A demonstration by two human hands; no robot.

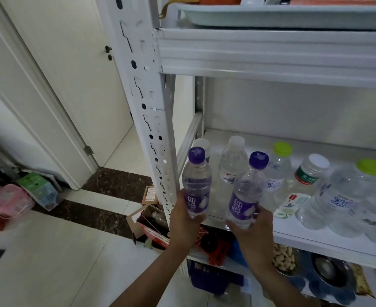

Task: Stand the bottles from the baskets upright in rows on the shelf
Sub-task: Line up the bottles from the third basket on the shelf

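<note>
Left grip [186, 220] and right grip [255, 227] each wrapped round a purple-capped bottle at the shelf [293, 237] front.
Left bottle [197, 182] upright, right bottle [248, 191] leaning right, each held at the label; bases hidden, contact with shelf undetermined. Just beyond both grips, other bottles [232, 165] stand upright on the shelf.
</note>
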